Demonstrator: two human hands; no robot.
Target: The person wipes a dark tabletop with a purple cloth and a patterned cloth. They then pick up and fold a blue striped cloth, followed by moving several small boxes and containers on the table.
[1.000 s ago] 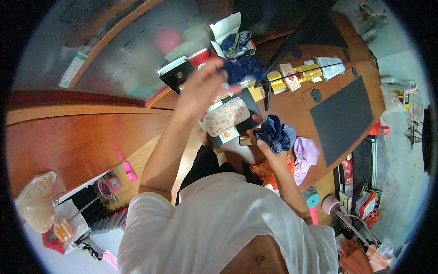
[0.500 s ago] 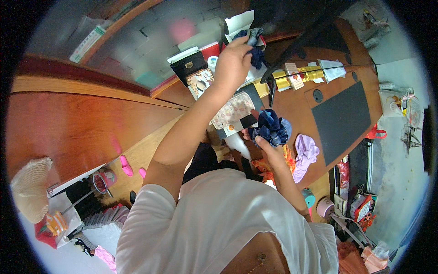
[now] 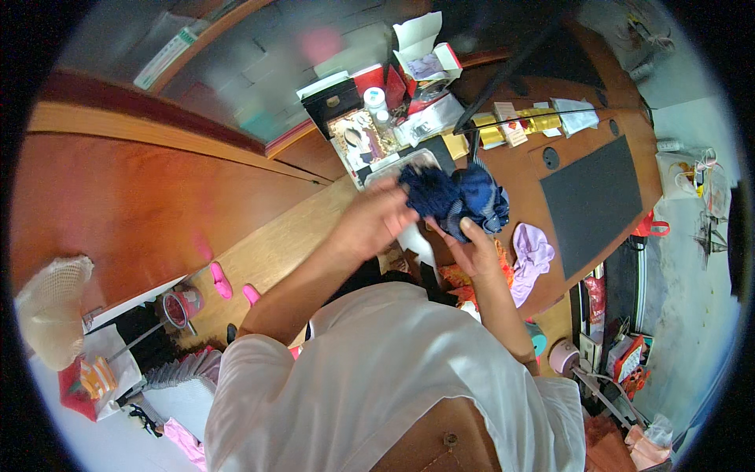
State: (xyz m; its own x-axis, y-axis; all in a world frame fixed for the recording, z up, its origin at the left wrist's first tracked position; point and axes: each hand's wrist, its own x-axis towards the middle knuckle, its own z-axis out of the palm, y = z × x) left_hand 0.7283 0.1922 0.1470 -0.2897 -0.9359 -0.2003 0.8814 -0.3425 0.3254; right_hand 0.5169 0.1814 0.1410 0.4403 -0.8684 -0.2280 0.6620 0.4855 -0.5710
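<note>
My left hand (image 3: 376, 220), partly blurred by motion, pinches a dark navy piece of gathered, fuzzy-looking cloth (image 3: 429, 191) that resembles a hair scrunchie. It is brought up against a bundle of blue gathered cloth (image 3: 480, 197), with striped and plain folds. My right hand (image 3: 473, 250) grips that bundle from below, thumb on the near side. The two cloth pieces touch, so their border is hard to make out. Behind them a patterned, pale case (image 3: 405, 160) lies partly covered. Beyond stands an open white-and-red box (image 3: 429, 64) with pale lilac cloth inside.
Lilac cloth (image 3: 532, 256) and orange patterned cloth (image 3: 464, 282) lie at the desk's near edge. A black box (image 3: 330, 101), a white jar (image 3: 375, 98) and a picture card (image 3: 360, 140) stand at the back left. A dark mat (image 3: 594, 200) covers part of the desk.
My left hand has come back from the open box toward me, carrying navy cloth to the bundle in my right hand. The blue cloth no longer shows in the box.
</note>
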